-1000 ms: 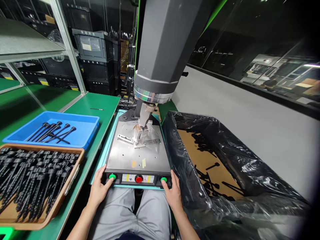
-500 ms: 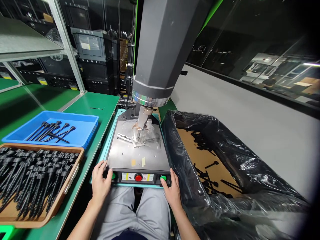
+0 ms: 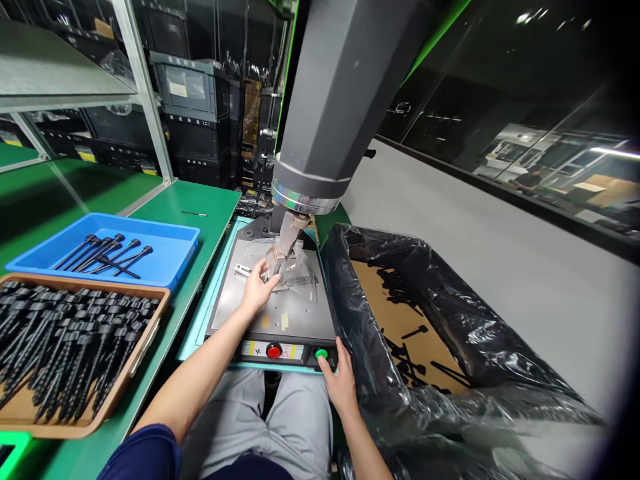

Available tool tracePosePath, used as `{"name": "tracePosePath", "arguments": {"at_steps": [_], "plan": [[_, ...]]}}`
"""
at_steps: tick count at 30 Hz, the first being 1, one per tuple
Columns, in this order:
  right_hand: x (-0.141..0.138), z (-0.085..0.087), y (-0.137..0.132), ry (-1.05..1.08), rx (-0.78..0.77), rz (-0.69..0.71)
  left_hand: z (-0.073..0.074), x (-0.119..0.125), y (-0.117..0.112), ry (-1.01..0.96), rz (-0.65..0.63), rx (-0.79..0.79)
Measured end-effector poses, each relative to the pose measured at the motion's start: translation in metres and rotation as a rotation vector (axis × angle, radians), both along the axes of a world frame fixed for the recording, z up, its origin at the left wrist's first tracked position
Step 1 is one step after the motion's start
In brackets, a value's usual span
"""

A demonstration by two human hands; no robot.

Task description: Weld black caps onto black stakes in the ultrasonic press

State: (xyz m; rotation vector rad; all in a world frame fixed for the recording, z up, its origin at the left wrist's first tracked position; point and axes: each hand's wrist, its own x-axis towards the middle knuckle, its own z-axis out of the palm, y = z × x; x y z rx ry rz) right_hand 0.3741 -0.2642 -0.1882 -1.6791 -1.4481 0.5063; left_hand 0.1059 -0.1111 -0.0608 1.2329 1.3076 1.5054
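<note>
My left hand point(image 3: 257, 290) reaches over the machine's metal plate point(image 3: 227, 303) to the small fixture point(image 3: 283, 288) under the press head. Its thumb and fingers are apart beside the fixture; I see nothing held in them. Clear plastic film point(image 3: 306, 270) hangs around the metal tool tip point(image 3: 290, 233) there. At the front right corner of the machine is my right hand point(image 3: 343, 383), open. Its thumb lies at the lower edge of the green button point(image 3: 321, 354), while the fingers rest along the side. A red button point(image 3: 273, 351) sits in the middle of the front panel.
To the left stand a brown tray point(image 3: 163, 300) full of black ribbed rods with wide heads and a blue tray point(image 3: 185, 250) with several similar ones. On the right is a box lined with black plastic point(image 3: 425, 250), holding black pieces on cardboard. The grey press column point(image 3: 320, 100) rises overhead.
My left hand has left the front left corner with its green button and moved forward to the fixture. My right hand stays at the right button. The view has shifted slightly.
</note>
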Motion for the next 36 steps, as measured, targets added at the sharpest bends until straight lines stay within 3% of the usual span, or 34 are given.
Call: {"name": "tracePosePath", "arguments": {"at_steps": [3, 5, 9, 12, 14, 17, 19, 21, 24, 30, 33, 36], "plan": [[0.001, 0.000, 0.000, -0.002, 0.000, 0.011, 0.002, 0.001, 0.005, -0.010, 0.022, -0.006], [-0.001, 0.006, 0.000, -0.013, 0.025, 0.000, 0.005, 0.001, 0.002, -0.024, -0.028, -0.013], [-0.023, 0.032, -0.003, -0.093, 0.238, -0.116, 0.016, 0.003, -0.013, -0.151, -0.144, -0.045], [-0.055, 0.052, -0.002, -0.029, 0.307, -0.029, 0.029, 0.008, -0.023, -0.247, -0.185, -0.052], [-0.080, 0.061, 0.007, 0.168, 0.150, 0.152, 0.038, 0.012, -0.028, -0.268, -0.227, -0.046], [-0.113, 0.074, 0.031, 0.562, -0.257, 0.414, 0.050, 0.015, -0.035, -0.287, -0.306, -0.024], [-0.130, 0.084, 0.053, 0.701, -0.331, 0.487, 0.058, 0.016, -0.040, -0.319, -0.355, -0.012], [-0.141, 0.096, 0.077, 0.686, -0.241, 0.517, 0.065, 0.016, -0.043, -0.374, -0.397, -0.015], [-0.147, 0.113, 0.111, 0.493, -0.024, 0.483, 0.074, 0.013, -0.047, -0.466, -0.434, -0.004], [-0.137, 0.141, 0.164, 0.067, 0.429, 0.149, 0.073, 0.004, -0.045, -0.611, -0.393, 0.050], [-0.135, 0.155, 0.182, -0.046, 0.490, 0.156, 0.070, 0.002, -0.043, -0.642, -0.364, 0.019], [-0.137, 0.166, 0.196, -0.039, 0.419, 0.237, 0.069, 0.002, -0.041, -0.683, -0.347, -0.003]]}}
